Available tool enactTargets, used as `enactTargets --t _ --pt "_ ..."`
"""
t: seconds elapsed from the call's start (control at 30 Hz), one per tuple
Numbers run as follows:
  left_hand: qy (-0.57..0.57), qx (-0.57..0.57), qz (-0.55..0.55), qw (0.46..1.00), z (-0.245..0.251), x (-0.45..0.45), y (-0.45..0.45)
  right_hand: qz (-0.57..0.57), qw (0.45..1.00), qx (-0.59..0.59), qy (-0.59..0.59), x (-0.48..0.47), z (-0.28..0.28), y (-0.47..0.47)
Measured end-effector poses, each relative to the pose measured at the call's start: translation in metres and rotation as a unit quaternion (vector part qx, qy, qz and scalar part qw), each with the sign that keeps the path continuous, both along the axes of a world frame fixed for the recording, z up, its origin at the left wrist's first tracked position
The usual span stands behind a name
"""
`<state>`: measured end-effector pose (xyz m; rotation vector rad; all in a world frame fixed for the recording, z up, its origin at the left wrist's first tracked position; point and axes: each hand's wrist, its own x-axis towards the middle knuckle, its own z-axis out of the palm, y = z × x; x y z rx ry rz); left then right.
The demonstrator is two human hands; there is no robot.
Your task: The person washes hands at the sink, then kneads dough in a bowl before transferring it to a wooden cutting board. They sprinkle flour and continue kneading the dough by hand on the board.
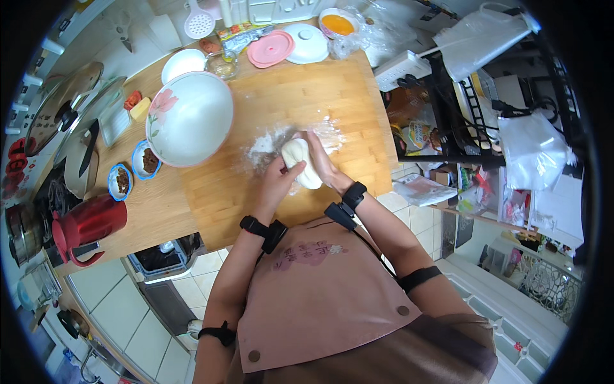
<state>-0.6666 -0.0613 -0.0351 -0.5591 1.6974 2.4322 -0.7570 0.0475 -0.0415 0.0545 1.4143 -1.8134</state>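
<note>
Between my two hands is a smooth, pale lump of dough (301,161), held over a wooden board (288,91). My left hand (279,178) grips its left side, the thumb pressed on the dough's face. Along the right side my right hand (320,156) cups it, fingers reaching around the far end. White flour (263,144) is scattered on the board beside and beyond the hands. To the left stands a large floral bowl (192,122) with a pink rim. The dough hides some of the fingertips.
Two small blue-rimmed bowls (137,161) (114,185) with brown filling and a red jug (96,223) stand at left. Behind the board are a white bowl (182,62), a pink lid (271,49), a white lid (307,44) and a bowl of orange liquid (338,25). A power strip (403,69) lies right.
</note>
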Motion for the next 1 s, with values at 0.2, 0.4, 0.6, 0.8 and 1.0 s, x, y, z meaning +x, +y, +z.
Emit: enactTargets --t 0.2,0.4,0.6,0.8,1.0 --pt "0.005 -0.230 0.016 0.973 -0.009 -0.010 0.018 -0.161 0.982 -0.080 -0.059 -0.006 0.013 0.031" --pt "0.088 -0.436 -0.075 0.893 -0.016 -0.007 0.003 -0.020 0.918 0.181 0.352 -0.013 0.008 -0.001" --pt "0.060 -0.284 -0.061 0.955 -0.013 0.048 -0.030 0.080 0.625 0.301 0.716 0.054 -0.014 -0.005" --pt "-0.106 -0.117 0.107 0.982 -0.030 0.057 -0.037 0.247 0.617 0.361 0.654 -0.003 -0.029 -0.047" --pt "-0.078 -0.012 0.140 0.987 -0.023 0.000 -0.014 0.087 0.931 0.246 0.253 -0.023 -0.015 -0.052"
